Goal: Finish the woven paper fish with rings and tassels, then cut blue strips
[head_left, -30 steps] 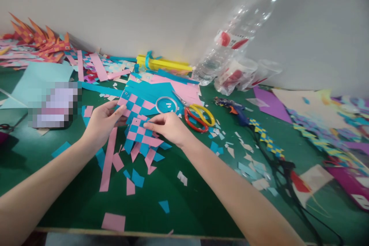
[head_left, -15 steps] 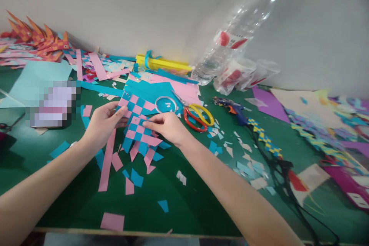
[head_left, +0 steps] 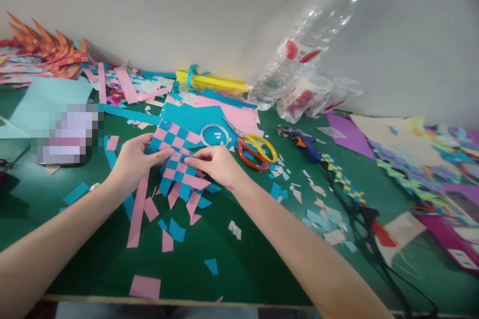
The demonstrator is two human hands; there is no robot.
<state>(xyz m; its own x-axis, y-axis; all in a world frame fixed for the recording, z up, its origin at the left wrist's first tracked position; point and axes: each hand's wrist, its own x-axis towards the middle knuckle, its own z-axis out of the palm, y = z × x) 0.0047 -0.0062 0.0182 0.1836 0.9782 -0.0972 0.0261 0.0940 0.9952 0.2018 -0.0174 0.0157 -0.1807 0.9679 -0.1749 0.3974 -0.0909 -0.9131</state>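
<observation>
In the head view, a woven paper piece [head_left: 181,133] in pink and blue checks is held above the green table. My left hand [head_left: 140,159] grips its left side, thumb pressed on top and fingers partly hidden beneath. My right hand [head_left: 213,162] pinches the right edge of the weave, thumb lying on the checks. Pointed pink and blue strip ends [head_left: 187,192] hang at the near side. Just beyond lie blue paper [head_left: 194,113] and a roll of clear tape [head_left: 215,135]. Scissors [head_left: 258,152] with red and yellow handles rest right of my right hand.
A large clear bottle [head_left: 307,35] leans by the wall beside plastic cups [head_left: 303,94]. A glue gun [head_left: 299,140] with a black cord lies to the right. A blurred phone [head_left: 71,134] sits left on light blue paper [head_left: 56,92]. Paper scraps [head_left: 177,229] litter the green table [head_left: 239,269].
My left thumb has slid right across the woven piece, to about its middle. My right hand and the woven piece have hardly moved.
</observation>
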